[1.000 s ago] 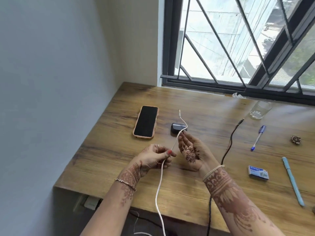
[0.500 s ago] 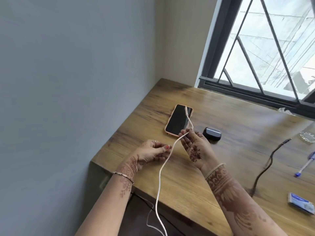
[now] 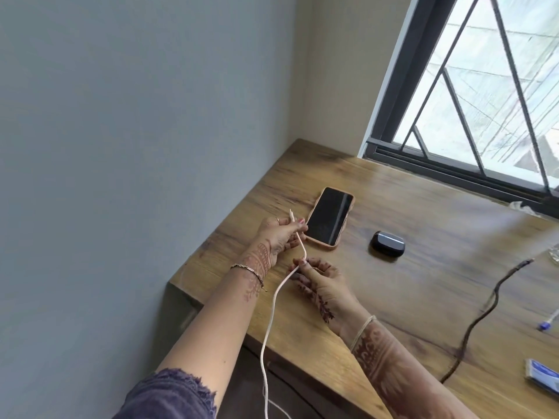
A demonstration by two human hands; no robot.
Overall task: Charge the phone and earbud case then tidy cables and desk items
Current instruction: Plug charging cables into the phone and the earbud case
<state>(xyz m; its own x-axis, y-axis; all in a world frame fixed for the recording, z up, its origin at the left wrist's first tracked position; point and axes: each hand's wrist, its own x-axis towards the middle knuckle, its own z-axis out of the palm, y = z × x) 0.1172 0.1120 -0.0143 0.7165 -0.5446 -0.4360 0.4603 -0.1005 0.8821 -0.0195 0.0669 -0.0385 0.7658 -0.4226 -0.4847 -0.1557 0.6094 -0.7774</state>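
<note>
Head view of a wooden surface [image 3: 408, 207] set in a corner beneath a barred window [image 3: 484, 86]. At its near left end, the left hand [image 3: 278, 237] pinches a white cable [image 3: 269, 325] just below its plug, the tip pointing up and away, just beside the near corner of the phone [image 3: 330, 219]. The right hand [image 3: 317, 282] pinches the same cable a little lower, between thumb and fingers, and from there it drops over the front edge. The phone lies flat, screen up and dark, in a pink case. A dark cable [image 3: 481, 313] snakes across the right side, well apart from the hands. The black earbud case [image 3: 387, 244] sits closed, right of the phone. A blue-and-white box [image 3: 541, 375] and a pen [image 3: 549, 323] lie at the right edge.
</note>
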